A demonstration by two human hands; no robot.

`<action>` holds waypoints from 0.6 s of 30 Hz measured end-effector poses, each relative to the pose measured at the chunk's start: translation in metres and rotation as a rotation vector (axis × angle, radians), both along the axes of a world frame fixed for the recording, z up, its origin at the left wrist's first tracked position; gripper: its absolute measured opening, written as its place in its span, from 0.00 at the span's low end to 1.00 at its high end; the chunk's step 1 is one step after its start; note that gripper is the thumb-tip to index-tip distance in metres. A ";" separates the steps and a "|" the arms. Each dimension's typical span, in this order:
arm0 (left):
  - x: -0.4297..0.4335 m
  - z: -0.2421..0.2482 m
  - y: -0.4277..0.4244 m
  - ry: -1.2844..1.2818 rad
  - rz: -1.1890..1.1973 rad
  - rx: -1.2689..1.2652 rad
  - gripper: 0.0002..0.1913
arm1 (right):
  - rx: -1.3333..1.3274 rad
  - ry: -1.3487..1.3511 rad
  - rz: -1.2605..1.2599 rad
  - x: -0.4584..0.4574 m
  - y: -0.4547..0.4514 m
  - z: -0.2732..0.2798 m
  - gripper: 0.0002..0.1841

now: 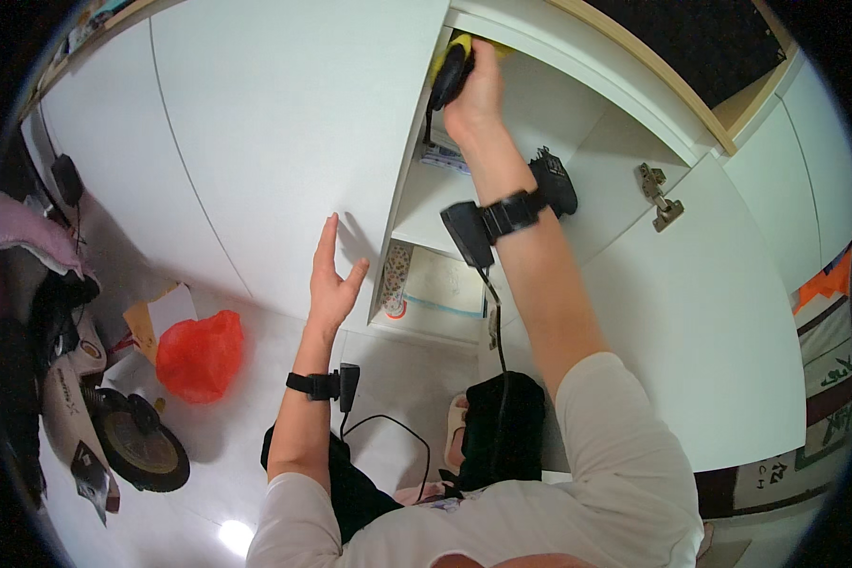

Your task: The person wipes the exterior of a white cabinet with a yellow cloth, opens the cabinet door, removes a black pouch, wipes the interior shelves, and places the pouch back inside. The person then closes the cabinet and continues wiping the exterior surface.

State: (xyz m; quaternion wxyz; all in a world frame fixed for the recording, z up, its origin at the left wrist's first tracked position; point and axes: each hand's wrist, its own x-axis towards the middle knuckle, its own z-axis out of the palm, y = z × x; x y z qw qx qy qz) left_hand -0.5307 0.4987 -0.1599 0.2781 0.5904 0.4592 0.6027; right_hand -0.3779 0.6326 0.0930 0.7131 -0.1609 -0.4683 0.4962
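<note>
My right hand (479, 92) reaches into the upper part of an open white cabinet (433, 234). It is shut around a yellow-and-black object (452, 71) with a black strap or cord hanging down; its exact kind is unclear. Below that hand, a stack of papers or booklets (446, 157) lies on the shelf (433, 206), partly hidden by my wrist. A black device (555, 183) sits behind my forearm. My left hand (335, 284) is empty, thumb apart, beside the closed white door panel (291, 142); whether it touches is hard to tell.
The cabinet door (696, 319) swings out at right on a metal hinge (657, 199). Low in the cabinet lie a pale flat item (444, 284) and a patterned item (396, 273). A red plastic bag (202, 355) and a scooter wheel (142, 444) stand on the floor at left.
</note>
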 end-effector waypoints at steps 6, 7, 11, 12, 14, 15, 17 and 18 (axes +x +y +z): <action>0.007 0.029 0.011 0.235 0.103 0.243 0.46 | -0.248 -0.268 -0.087 0.010 0.084 -0.003 0.30; 0.011 0.035 0.012 0.257 0.114 0.268 0.46 | -0.350 -0.279 -0.042 0.013 0.090 -0.016 0.30; 0.030 0.056 0.021 0.313 0.065 0.314 0.47 | -0.639 -0.232 0.056 0.017 0.082 -0.067 0.29; 0.034 0.058 0.021 0.369 0.095 0.305 0.48 | -0.625 -0.190 0.042 0.016 0.078 -0.069 0.28; 0.041 0.061 0.022 0.482 0.160 0.301 0.49 | -0.558 -0.063 -0.021 0.018 0.070 -0.061 0.25; 0.043 0.062 0.023 0.487 0.163 0.294 0.49 | -0.542 0.048 -0.005 0.024 0.069 -0.046 0.22; 0.046 0.061 0.025 0.482 0.164 0.290 0.50 | -0.314 0.250 0.085 0.042 0.068 -0.008 0.21; 0.047 0.061 0.026 0.479 0.173 0.308 0.49 | -0.228 0.310 0.185 0.052 0.065 0.003 0.21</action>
